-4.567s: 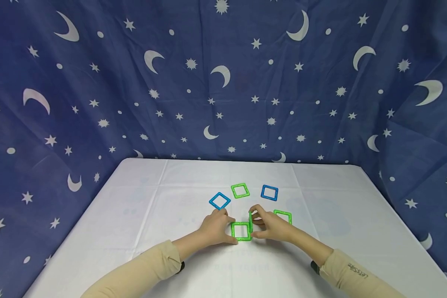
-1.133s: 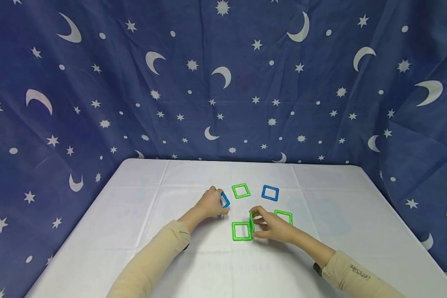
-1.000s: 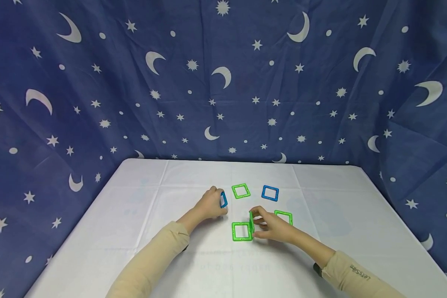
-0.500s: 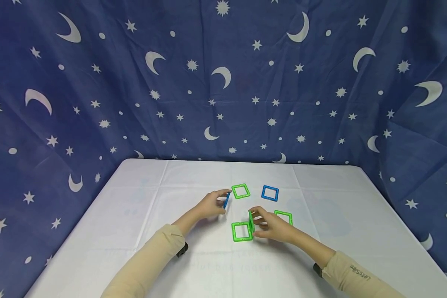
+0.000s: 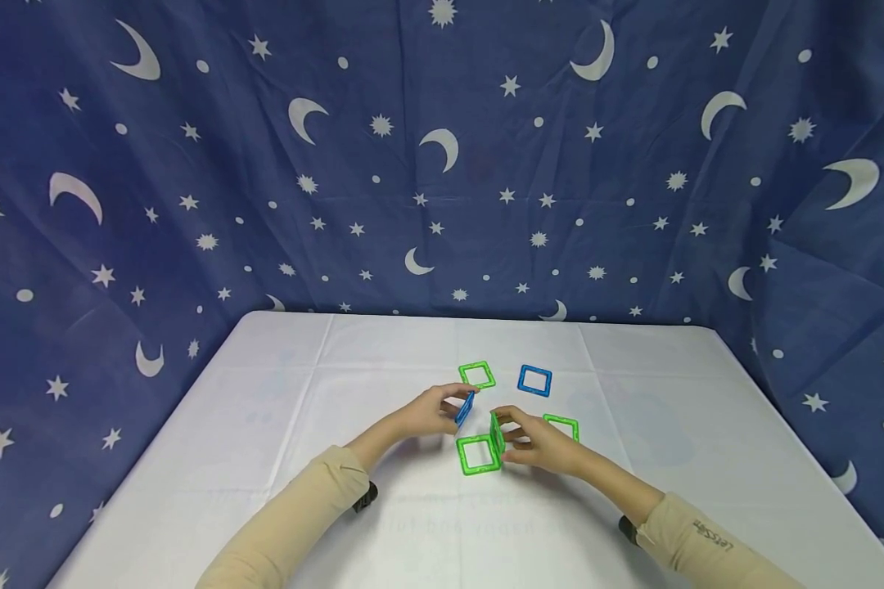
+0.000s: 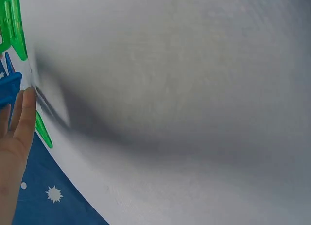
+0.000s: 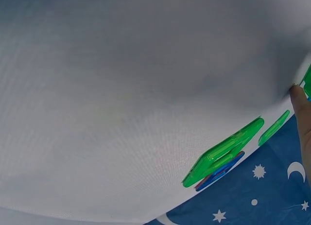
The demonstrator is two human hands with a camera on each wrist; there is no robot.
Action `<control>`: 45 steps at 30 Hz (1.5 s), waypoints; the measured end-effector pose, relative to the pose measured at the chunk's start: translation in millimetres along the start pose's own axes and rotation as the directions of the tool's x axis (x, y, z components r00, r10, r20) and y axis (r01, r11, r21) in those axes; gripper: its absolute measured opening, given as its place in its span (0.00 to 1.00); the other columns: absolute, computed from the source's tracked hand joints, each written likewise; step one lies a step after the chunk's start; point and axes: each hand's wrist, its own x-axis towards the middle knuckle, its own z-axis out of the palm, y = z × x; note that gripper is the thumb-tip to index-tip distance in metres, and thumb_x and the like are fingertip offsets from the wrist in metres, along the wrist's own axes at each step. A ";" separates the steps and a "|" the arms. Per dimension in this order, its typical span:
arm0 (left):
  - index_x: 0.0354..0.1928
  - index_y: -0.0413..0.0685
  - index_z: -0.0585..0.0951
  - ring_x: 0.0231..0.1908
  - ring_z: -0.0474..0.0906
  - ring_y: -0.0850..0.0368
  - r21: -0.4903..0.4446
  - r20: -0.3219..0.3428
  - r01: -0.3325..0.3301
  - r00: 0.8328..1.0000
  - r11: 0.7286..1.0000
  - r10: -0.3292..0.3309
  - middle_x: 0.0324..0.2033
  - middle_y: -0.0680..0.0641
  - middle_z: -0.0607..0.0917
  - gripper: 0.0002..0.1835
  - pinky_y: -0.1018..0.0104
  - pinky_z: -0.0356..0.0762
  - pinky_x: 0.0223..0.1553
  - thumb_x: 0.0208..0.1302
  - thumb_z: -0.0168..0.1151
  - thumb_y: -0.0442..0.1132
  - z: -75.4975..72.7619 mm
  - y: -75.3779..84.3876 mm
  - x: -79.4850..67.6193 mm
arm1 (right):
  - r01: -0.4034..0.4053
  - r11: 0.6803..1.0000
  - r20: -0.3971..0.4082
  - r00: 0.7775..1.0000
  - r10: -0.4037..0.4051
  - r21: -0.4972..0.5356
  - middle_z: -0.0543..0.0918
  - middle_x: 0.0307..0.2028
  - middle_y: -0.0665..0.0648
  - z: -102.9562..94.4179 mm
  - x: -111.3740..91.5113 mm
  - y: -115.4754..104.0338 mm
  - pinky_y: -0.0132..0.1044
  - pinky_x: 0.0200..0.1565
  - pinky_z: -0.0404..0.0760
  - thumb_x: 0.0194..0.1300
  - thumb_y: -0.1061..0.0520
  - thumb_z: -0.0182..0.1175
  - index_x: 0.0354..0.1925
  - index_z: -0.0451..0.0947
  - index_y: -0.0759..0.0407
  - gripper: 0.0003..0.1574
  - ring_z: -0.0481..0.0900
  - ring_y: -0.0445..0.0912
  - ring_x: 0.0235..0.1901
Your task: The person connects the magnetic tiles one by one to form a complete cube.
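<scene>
In the head view my left hand pinches a blue square magnetic tile by its edges, tilted and off the table. My right hand holds a green square tile on edge between thumb and fingers. That upright tile stands along the right side of a flat green tile; they appear to touch. A small gap separates the blue tile from both. At the left wrist view's edge, the left fingers and blue tile show. Only one right finger shows in the right wrist view.
Behind the hands, another green tile and a second blue tile lie flat. A further green tile lies beyond the right hand, which partly hides it. The white table meets a blue star-print curtain at the back.
My left hand has left the flat green tile, picked up the blue tile, turned it on edge and carried it rightward. The right hand stays nearly still; the flat green tile has turned slightly.
</scene>
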 end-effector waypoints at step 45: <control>0.66 0.44 0.68 0.27 0.69 0.63 0.229 -0.085 -0.029 0.995 0.973 0.049 0.54 0.38 0.80 0.33 0.78 0.66 0.26 0.56 0.53 0.19 26.9 7.5 -15.2 | -0.027 0.992 0.008 1.000 0.028 -0.124 0.77 0.55 0.68 0.8 1.3 -4.6 0.43 0.52 0.80 0.66 0.60 0.58 0.66 0.57 0.67 0.35 0.76 0.60 0.56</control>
